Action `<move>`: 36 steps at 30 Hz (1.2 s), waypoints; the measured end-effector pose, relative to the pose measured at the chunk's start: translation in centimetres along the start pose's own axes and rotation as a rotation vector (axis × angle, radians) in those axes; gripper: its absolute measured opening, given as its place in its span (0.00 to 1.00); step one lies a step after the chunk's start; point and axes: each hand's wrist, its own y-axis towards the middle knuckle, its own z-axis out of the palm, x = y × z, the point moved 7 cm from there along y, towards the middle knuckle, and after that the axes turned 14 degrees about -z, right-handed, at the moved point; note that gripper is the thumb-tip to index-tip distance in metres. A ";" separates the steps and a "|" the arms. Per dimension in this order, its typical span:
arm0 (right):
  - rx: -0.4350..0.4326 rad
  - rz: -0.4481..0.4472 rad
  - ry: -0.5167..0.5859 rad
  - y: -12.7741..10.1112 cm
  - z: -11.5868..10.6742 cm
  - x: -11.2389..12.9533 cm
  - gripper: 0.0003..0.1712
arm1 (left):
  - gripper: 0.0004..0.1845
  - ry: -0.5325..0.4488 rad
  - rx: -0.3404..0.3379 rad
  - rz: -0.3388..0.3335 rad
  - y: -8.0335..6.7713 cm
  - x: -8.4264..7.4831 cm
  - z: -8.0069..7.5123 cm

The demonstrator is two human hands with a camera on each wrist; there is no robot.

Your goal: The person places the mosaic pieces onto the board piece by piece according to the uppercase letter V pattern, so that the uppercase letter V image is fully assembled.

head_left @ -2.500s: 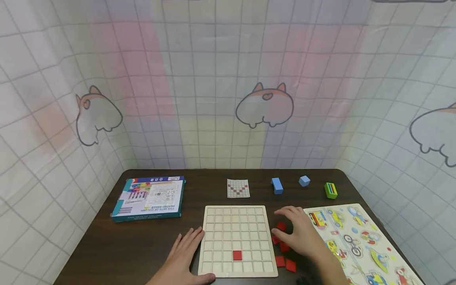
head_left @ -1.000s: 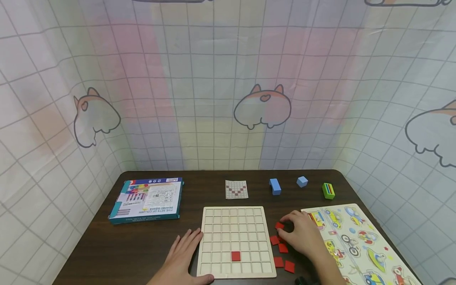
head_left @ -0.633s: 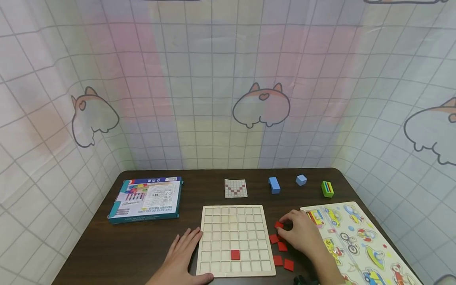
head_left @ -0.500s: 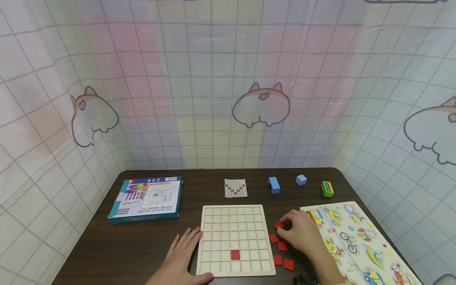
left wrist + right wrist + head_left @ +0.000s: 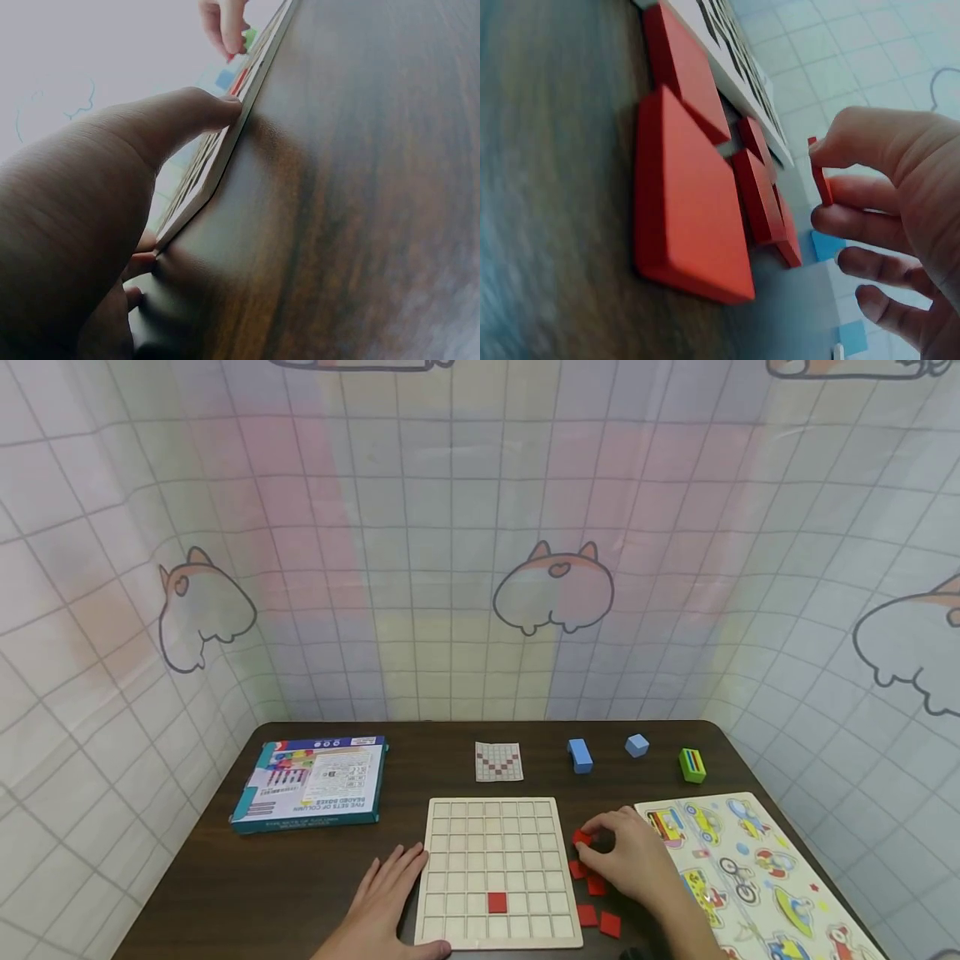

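Currently the dark tabletop carries the wooden grid board, with one red tile already seated low in the middle and the pattern card just beyond its far edge. Our left hand lies flat with straight fingers against the board's left edge, so we judge it should keep bracing while we check the card for the right cell. Our right hand pinches a lifted red square between thumb and forefinger just right of the board, above the loose red squares; we should bring it over flat and drop it square into the cell.
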 end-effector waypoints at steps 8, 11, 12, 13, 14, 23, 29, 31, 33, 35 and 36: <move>0.046 0.006 0.059 0.1 0.5 1.2 0.10 | 0.69 -0.003 0.005 0.003 0.0 0.2 0.1; 0.043 -0.015 0.067 0.0 0.6 1.6 0.10 | 0.69 0.002 0.013 -0.005 0.1 0.4 0.2; 0.043 -0.020 0.071 0.0 0.7 1.7 0.10 | 0.70 0.005 0.014 -0.006 0.1 0.4 0.2; 0.044 -0.022 0.074 0.0 0.7 1.8 0.10 | 0.70 0.006 0.015 -0.007 0.2 0.4 0.2; 0.046 -0.027 0.078 0.0 0.8 1.9 0.10 | 0.69 0.007 0.015 -0.008 0.2 0.4 0.2; 0.036 -0.095 0.091 0.0 1.0 3.4 0.12 | 0.69 0.001 0.012 -0.002 0.1 0.5 0.2; 0.031 -0.161 0.100 0.1 1.4 4.7 0.11 | 0.70 -0.002 0.018 -0.007 0.1 0.4 0.2; 0.024 -0.191 0.108 0.1 1.5 5.2 0.11 | 0.69 -0.003 0.019 -0.010 0.0 0.4 0.2; 0.021 -0.213 0.117 0.1 1.6 5.6 0.11 | 0.69 -0.001 0.020 -0.013 0.0 0.3 0.2; 0.024 -0.224 0.129 0.1 1.7 6.0 0.11 | 0.69 -0.002 0.022 -0.018 0.0 0.3 0.2; 0.027 -0.227 0.133 0.1 1.8 6.2 0.11 | 0.69 -0.002 0.023 -0.019 0.0 0.2 0.1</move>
